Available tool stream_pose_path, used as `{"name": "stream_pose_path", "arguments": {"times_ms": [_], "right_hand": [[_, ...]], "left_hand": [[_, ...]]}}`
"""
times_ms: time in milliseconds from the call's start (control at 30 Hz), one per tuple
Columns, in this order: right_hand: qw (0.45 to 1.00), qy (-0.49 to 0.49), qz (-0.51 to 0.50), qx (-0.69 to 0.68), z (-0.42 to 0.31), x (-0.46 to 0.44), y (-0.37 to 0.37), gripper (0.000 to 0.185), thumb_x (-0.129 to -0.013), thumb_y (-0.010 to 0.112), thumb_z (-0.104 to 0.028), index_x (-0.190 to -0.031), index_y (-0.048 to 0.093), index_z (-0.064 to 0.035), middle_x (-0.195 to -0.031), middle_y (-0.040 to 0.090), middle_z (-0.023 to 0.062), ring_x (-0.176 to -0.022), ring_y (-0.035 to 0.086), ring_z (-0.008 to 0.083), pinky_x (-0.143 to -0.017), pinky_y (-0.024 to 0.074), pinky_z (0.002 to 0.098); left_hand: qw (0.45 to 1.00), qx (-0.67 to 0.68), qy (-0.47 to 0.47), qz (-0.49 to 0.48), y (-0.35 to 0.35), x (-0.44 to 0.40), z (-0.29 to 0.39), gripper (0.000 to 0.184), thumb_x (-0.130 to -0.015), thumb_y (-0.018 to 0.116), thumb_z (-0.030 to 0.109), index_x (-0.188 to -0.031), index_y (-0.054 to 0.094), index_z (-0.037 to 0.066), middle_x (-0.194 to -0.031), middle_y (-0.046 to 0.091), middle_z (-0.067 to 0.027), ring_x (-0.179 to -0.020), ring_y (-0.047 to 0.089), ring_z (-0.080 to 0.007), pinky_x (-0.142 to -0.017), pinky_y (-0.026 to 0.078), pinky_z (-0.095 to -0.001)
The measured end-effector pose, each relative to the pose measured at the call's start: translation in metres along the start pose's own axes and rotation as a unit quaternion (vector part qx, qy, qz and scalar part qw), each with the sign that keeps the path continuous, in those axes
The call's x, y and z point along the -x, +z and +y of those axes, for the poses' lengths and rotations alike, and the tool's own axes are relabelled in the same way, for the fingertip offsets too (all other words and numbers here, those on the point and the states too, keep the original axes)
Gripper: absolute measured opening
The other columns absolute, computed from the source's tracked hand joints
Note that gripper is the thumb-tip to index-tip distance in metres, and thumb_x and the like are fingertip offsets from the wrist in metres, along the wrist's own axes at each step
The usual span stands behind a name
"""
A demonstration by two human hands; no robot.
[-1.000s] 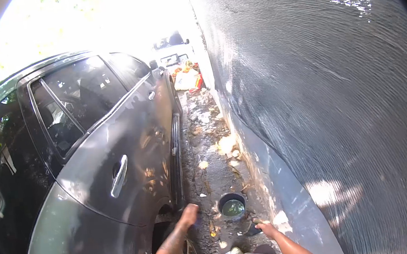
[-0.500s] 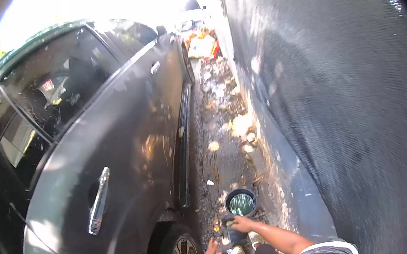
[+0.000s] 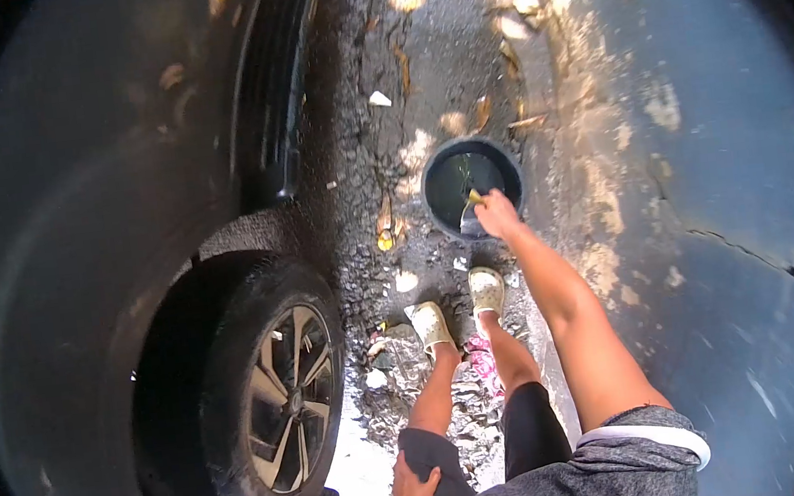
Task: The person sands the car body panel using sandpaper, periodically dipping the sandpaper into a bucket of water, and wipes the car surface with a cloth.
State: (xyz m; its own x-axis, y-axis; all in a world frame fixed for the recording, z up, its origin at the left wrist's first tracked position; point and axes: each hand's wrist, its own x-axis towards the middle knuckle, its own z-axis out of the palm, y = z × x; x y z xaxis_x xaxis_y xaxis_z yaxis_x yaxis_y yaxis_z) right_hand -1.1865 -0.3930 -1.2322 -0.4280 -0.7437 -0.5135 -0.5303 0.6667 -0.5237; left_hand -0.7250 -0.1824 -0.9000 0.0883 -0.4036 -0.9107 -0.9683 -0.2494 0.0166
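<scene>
A round dark bucket point(image 3: 434, 206) of water stands on the ground ahead of my feet. My right hand point(image 3: 496, 213) is over its near right rim, closed on a small thing with a yellow-green top point(image 3: 475, 197) and a pale grey part below; its exact kind is unclear. The lower end reaches inside the bucket. My left hand point(image 3: 412, 486) lies on my left knee over the dark shorts, fingers apart and holding nothing.
On the left are a dark car's body point(image 3: 98, 204) and its wheel point(image 3: 287, 398). A cracked, stained wall point(image 3: 720, 162) runs along the right. Wet ground with leaves and litter lies between. My light clogs point(image 3: 432, 327) are below the bucket.
My view has tilted down towards the ground. My right hand has moved from the bucket's near side to over its rim. My left hand has come to rest on my knee.
</scene>
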Motion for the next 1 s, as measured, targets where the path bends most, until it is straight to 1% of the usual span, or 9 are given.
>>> {"name": "stream_pose_path", "arguments": {"times_ms": [200, 367, 467, 500, 600, 700, 833, 933, 1000], "right_hand": [[0.989, 0.062, 0.004, 0.132, 0.040, -0.072, 0.091, 0.041, -0.092, 0.053, -0.026, -0.121, 0.066, 0.0000, -0.149, 0.043, 0.0196, -0.133, 0.045, 0.0406, -0.110, 0.0395, 0.0428], [0.977, 0.121, -0.162, 0.064, 0.060, -0.094, 0.155, 0.046, -0.093, 0.051, -0.031, -0.124, 0.064, 0.0014, -0.138, 0.050, 0.0281, -0.129, 0.050, 0.0412, -0.108, 0.0400, 0.0437], [0.976, 0.197, -0.080, -0.040, 0.069, -0.086, 0.139, 0.042, -0.090, 0.052, -0.029, -0.111, 0.069, 0.0036, -0.117, 0.060, 0.0341, -0.117, 0.057, 0.0432, -0.100, 0.0450, 0.0477], [0.993, -0.040, -0.057, 0.100, 0.102, -0.085, 0.148, 0.040, -0.087, 0.053, -0.028, -0.096, 0.069, 0.0065, -0.102, 0.062, 0.0356, -0.108, 0.060, 0.0461, -0.090, 0.0480, 0.0506], [0.879, 0.190, 0.152, -0.409, 0.037, -0.016, 0.069, 0.027, -0.085, 0.057, -0.027, -0.070, 0.059, -0.0039, -0.062, 0.051, 0.0062, -0.058, 0.048, 0.0196, -0.054, 0.0367, 0.0407], [0.824, 0.284, 0.168, -0.461, -0.028, 0.063, -0.017, 0.030, -0.081, 0.059, -0.038, -0.087, 0.059, -0.0085, -0.087, 0.053, 0.0083, -0.086, 0.053, 0.0242, -0.075, 0.0457, 0.0452], [0.920, -0.017, 0.193, -0.340, -0.090, 0.158, -0.094, 0.025, -0.087, 0.057, -0.023, -0.087, 0.072, -0.0030, -0.081, 0.069, 0.0108, -0.077, 0.061, 0.0235, -0.079, 0.0494, 0.0370], [0.859, -0.120, 0.327, -0.375, -0.213, 0.271, -0.189, 0.021, -0.088, 0.061, -0.017, -0.086, 0.073, -0.0005, -0.090, 0.070, 0.0094, -0.088, 0.066, 0.0238, -0.088, 0.0493, 0.0343], [0.781, -0.090, 0.074, -0.613, -0.277, 0.340, -0.270, 0.020, -0.090, 0.061, -0.015, -0.093, 0.071, 0.0013, -0.099, 0.069, 0.0088, -0.093, 0.065, 0.0187, -0.090, 0.0492, 0.0325]], "left_hand": [[0.997, -0.002, -0.073, -0.006, -0.006, 0.003, -0.019, 0.099, -0.077, 0.078, 0.038, -0.148, 0.022, -0.002, -0.137, 0.042, -0.0283, -0.125, 0.048, -0.0437, -0.104, 0.042, -0.0481], [0.996, -0.017, -0.089, -0.015, -0.006, -0.002, -0.030, 0.099, -0.077, 0.078, 0.038, -0.147, 0.020, -0.002, -0.133, 0.042, -0.0288, -0.120, 0.050, -0.0468, -0.100, 0.044, -0.0520], [0.998, -0.014, -0.052, -0.011, -0.009, 0.001, -0.026, 0.099, -0.077, 0.077, 0.040, -0.146, 0.020, -0.002, -0.133, 0.042, -0.0294, -0.120, 0.050, -0.0471, -0.100, 0.043, -0.0514], [0.999, -0.010, -0.039, -0.009, -0.011, 0.000, -0.021, 0.099, -0.077, 0.077, 0.041, -0.146, 0.021, -0.002, -0.134, 0.042, -0.0297, -0.121, 0.049, -0.0472, -0.101, 0.043, -0.0508], [0.999, 0.029, 0.005, -0.026, -0.012, -0.006, -0.032, 0.101, -0.077, 0.077, 0.047, -0.145, 0.022, -0.003, -0.136, 0.041, -0.0296, -0.125, 0.047, -0.0468, -0.104, 0.041, -0.0486], [0.988, 0.100, 0.118, -0.020, -0.006, -0.044, -0.051, 0.106, -0.076, 0.078, 0.053, -0.145, 0.021, -0.003, -0.139, 0.039, -0.0300, -0.129, 0.043, -0.0454, -0.108, 0.038, -0.0467], [0.940, 0.066, 0.328, 0.066, -0.077, -0.071, 0.048, 0.105, -0.070, 0.081, 0.051, -0.144, 0.030, -0.002, -0.142, 0.039, -0.0285, -0.134, 0.039, -0.0443, -0.109, 0.037, -0.0485], [0.873, 0.098, 0.469, 0.090, -0.143, -0.060, 0.157, 0.105, -0.066, 0.088, 0.035, -0.145, 0.030, -0.002, -0.145, 0.036, -0.0279, -0.136, 0.036, -0.0441, -0.112, 0.033, -0.0464], [0.803, 0.077, 0.569, 0.162, -0.172, -0.038, 0.221, 0.110, -0.063, 0.090, 0.033, -0.146, 0.028, -0.002, -0.145, 0.036, -0.0277, -0.134, 0.036, -0.0445, -0.112, 0.032, -0.0469]]}}
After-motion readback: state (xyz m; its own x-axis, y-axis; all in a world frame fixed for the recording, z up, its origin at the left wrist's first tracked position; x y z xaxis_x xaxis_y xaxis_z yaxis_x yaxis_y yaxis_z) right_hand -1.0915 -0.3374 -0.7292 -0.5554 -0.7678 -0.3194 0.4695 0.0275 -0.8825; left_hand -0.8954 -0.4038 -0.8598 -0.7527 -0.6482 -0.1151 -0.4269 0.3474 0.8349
